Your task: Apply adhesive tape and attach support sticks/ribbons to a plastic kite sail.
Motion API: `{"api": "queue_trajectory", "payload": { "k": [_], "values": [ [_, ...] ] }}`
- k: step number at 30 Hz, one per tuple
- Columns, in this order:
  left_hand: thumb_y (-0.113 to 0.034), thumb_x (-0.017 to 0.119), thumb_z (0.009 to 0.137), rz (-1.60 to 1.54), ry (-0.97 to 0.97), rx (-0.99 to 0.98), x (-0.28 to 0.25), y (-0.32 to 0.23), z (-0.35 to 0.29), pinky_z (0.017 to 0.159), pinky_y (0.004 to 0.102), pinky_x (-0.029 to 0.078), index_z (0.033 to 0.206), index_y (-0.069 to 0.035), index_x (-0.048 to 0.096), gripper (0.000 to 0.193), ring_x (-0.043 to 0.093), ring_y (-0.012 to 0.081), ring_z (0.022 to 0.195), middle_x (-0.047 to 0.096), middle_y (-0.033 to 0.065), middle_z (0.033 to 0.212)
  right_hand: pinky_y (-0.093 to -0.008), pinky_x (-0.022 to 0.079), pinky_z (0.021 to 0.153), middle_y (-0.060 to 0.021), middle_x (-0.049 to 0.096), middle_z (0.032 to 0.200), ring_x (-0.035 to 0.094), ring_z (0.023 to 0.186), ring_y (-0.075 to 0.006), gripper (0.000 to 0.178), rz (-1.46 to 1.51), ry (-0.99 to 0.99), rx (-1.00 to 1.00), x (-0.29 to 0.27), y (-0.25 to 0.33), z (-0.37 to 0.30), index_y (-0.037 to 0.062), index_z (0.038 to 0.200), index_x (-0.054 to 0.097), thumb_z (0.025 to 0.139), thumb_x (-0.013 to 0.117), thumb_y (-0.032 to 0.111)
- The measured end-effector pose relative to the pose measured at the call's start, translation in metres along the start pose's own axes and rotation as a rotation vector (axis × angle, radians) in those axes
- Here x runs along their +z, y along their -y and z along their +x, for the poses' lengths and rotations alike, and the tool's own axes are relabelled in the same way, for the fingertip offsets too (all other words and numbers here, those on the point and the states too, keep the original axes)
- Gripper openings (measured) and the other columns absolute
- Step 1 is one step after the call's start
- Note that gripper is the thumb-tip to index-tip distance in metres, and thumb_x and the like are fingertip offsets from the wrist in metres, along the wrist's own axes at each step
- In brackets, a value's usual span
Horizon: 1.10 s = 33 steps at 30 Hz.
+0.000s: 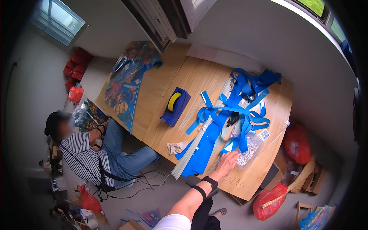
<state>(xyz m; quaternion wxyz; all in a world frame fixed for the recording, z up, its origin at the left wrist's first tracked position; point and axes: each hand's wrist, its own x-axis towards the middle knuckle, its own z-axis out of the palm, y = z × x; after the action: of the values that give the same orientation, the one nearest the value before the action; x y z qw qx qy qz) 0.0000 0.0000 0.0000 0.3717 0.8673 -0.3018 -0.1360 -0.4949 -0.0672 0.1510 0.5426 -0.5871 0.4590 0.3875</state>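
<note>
My left hand (227, 165) reaches in from the lower edge, with dark bands around its wrist. Its bent fingers are drawn together at the near left rim of a clear plastic container (242, 165). Small white pieces (250, 150) fill that container; whatever the fingertips grip is too small to make out. Just beyond the hand lies a tangled heap of blue fabric strips (220, 128), spread over long thin white rods (190, 157). A small printed card (263, 133) rests by the container's far side. My right hand is out of the picture.
On the wooden table (155, 111) stand a blue tape dispenser (175, 106) with yellow tape, a pale cloth (177, 148) and colourful printed fabric (126, 88). A seated person (86, 153) in stripes works at the left, near floor cables (147, 182). Red bags (270, 201) sit at the right.
</note>
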Motion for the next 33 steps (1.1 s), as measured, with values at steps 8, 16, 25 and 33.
{"api": "queue_trajectory", "payload": {
  "k": [8, 16, 25, 33],
  "values": [
    [-0.009, 0.058, 0.085, 0.151, -0.224, -0.293, -0.037, 0.024, -0.077, 0.085, 0.0408, 0.042, 0.111, -0.010, 0.063, 0.027, 0.055, 0.0251, 0.104, 0.061, 0.0035, 0.114, -0.0334, 0.055, 0.070, -0.0162, 0.071, 0.094, 0.068, 0.080, -0.0209, 0.033, 0.086, 0.003, -0.081, -0.002, -0.004, -0.001, -0.0030, 0.117, 0.063, 0.097, 0.055, 0.023],
    [-0.008, 0.058, 0.085, 0.366, -0.316, -0.563, -0.070, 0.072, -0.108, 0.093, 0.0450, 0.041, 0.120, -0.009, 0.061, 0.035, 0.052, 0.0294, 0.112, 0.057, 0.0053, 0.128, -0.0332, 0.056, 0.070, -0.0167, 0.071, 0.097, 0.069, 0.083, -0.0210, 0.033, 0.050, -0.016, -0.026, -0.012, 0.003, 0.009, -0.0036, 0.117, 0.062, 0.097, 0.055, 0.021],
    [-0.030, 0.077, 0.075, 0.551, -0.375, -0.851, -0.078, 0.097, -0.108, 0.090, 0.0445, 0.036, 0.119, -0.010, 0.053, 0.053, 0.049, 0.0307, 0.110, 0.053, 0.0110, 0.114, -0.0325, 0.056, 0.070, -0.0155, 0.071, 0.098, 0.069, 0.082, -0.0203, 0.030, 0.097, -0.046, -0.021, -0.014, -0.004, 0.005, -0.0025, 0.117, 0.063, 0.097, 0.056, 0.018],
    [-0.030, 0.074, 0.077, 0.604, -0.237, -0.569, -0.084, 0.115, -0.043, 0.095, 0.0452, 0.033, 0.119, -0.008, 0.053, 0.052, 0.046, 0.0303, 0.114, 0.053, 0.0113, 0.118, -0.0319, 0.055, 0.068, -0.0148, 0.071, 0.094, 0.068, 0.078, -0.0184, 0.031, 0.085, -0.065, 0.000, -0.014, -0.009, 0.005, -0.0032, 0.116, 0.063, 0.096, 0.056, 0.020]
  ]
}}
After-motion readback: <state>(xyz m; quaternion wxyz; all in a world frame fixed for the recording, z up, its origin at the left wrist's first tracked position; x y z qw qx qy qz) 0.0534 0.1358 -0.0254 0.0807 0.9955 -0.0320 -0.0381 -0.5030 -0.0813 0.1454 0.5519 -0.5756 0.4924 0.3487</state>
